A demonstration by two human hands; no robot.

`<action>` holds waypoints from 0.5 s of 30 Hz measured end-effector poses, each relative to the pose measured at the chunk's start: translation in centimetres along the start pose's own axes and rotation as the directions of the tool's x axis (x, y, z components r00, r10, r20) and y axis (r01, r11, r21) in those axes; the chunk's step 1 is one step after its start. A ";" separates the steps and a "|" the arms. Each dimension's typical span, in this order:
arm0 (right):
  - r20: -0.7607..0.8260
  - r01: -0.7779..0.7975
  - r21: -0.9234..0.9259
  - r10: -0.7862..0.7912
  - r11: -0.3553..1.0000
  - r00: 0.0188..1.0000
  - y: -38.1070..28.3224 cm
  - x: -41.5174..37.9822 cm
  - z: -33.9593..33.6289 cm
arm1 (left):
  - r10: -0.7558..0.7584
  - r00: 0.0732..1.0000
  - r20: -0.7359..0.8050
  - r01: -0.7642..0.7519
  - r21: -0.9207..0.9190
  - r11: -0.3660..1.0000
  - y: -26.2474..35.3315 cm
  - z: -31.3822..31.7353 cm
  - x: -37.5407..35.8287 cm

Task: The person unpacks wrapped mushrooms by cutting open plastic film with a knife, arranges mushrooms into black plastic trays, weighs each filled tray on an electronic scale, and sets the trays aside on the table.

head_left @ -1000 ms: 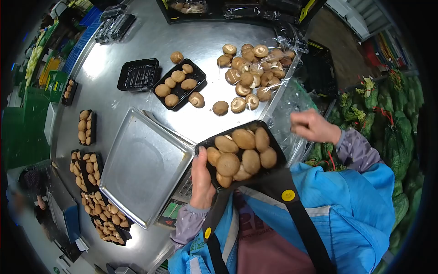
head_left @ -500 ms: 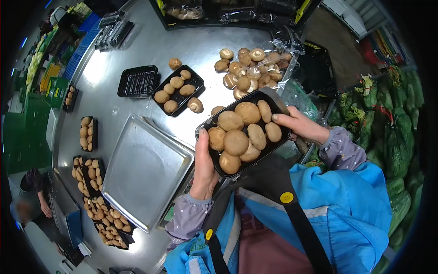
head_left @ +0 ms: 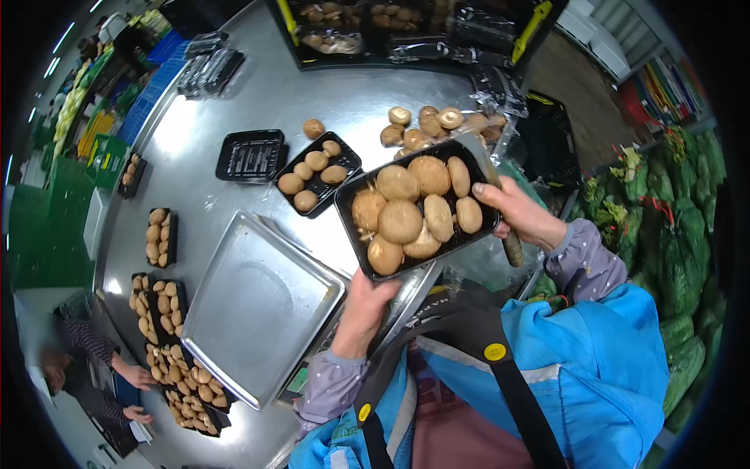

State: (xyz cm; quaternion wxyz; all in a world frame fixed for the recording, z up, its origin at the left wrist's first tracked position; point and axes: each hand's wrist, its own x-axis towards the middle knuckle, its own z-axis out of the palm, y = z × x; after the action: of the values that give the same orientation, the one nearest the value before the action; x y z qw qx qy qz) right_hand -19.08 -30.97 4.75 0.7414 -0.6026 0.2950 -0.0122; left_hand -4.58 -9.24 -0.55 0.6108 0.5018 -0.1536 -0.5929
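Note:
A black plastic tray of brown mushrooms point(head_left: 400, 222) is held up in front of me, tilted toward me. My right hand point(head_left: 527, 215) grips its right end, thumb over the rim. A brown handle-like piece point(head_left: 512, 250) sticks out below that hand; what it belongs to is mostly hidden. My left hand point(head_left: 363, 313) is at the tray's lower left edge, thumb out below it and fingers hidden behind. Past the tray lie a part-filled mushroom tray point(head_left: 318, 178), a bare black tray point(head_left: 250, 156) and a pile of loose mushrooms point(head_left: 426, 125).
A metal weighing pan point(head_left: 262, 309) stands to my left on the steel table point(head_left: 211, 203). Filled mushroom trays point(head_left: 162, 305) line the left side, with a co-worker's hand point(head_left: 137, 377) nearby. A black crate point(head_left: 375, 59) is at the back; bagged green vegetables point(head_left: 676, 234) are at right.
My left hand has shifted down from the tray's left rim to its lower edge, its thumb now off the rim. The tray tilts more toward me. The co-worker has moved toward the filled trays.

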 end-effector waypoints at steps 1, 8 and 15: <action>0.032 -0.017 -0.056 0.019 0.998 0.999 0.5 0.6 0.3 | 0.132 0.991 -0.022 -0.131 -0.341 0.931 0.3 -0.4 -1.2; 0.362 0.035 -0.366 0.108 0.930 0.926 1.1 5.8 6.9 | 0.180 0.853 -0.490 -0.402 -0.396 0.826 -2.1 -5.0 -7.3; 0.227 0.389 -0.785 -0.360 0.482 0.905 2.3 20.8 8.1 | 0.269 0.588 -0.763 -0.541 -0.123 0.832 -2.5 -11.0 -12.6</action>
State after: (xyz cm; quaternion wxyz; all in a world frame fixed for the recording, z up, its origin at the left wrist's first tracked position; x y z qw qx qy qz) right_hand 1.01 -30.95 -5.33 0.3629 -0.9241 0.1170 -0.0266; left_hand -0.52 7.07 -2.38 0.8185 0.5280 0.0910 -0.2075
